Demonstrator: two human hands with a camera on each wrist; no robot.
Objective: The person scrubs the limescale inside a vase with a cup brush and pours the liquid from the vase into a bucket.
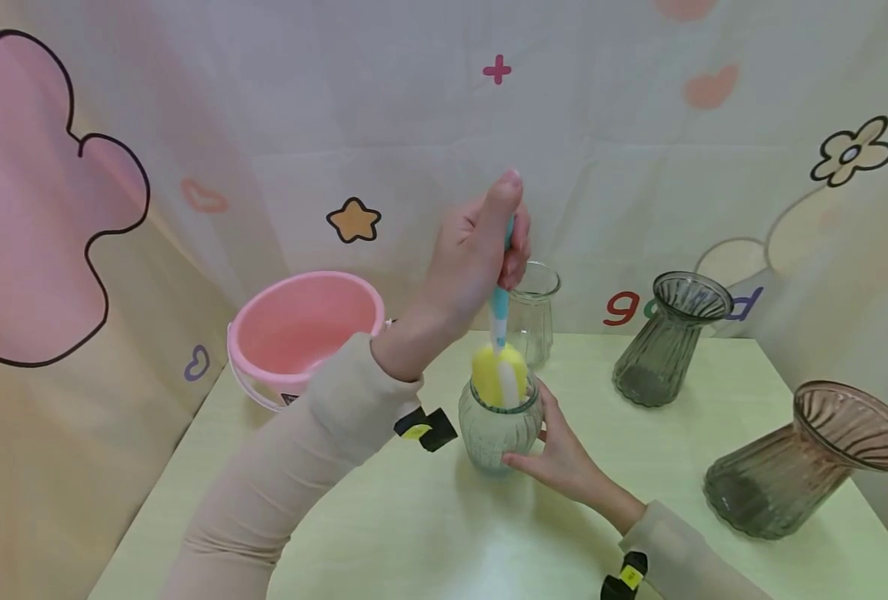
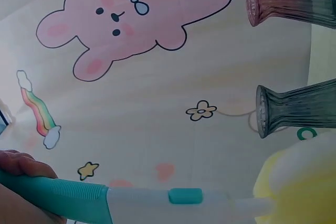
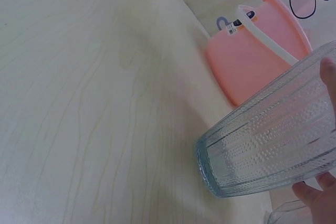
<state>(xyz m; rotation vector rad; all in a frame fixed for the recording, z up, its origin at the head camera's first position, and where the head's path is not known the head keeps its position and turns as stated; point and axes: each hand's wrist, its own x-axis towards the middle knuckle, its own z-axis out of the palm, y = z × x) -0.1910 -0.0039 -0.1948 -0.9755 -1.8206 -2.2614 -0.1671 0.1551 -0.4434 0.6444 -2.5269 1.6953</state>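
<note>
The left hand (image 1: 481, 250) grips the brush (image 1: 500, 312) with its yellow sponge (image 1: 498, 375) just poking into the glass jar (image 1: 498, 429), which the right hand (image 1: 556, 454) holds steady mid-desk, so the scrubbing looks barely begun.

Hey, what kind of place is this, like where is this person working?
Probably a staged tabletop set rather than a real kitchen: a pale wooden table is closed in by cartoon-printed backdrop cloth, with several glass vases, such as the grey one, and a pink bucket laid out.
</note>
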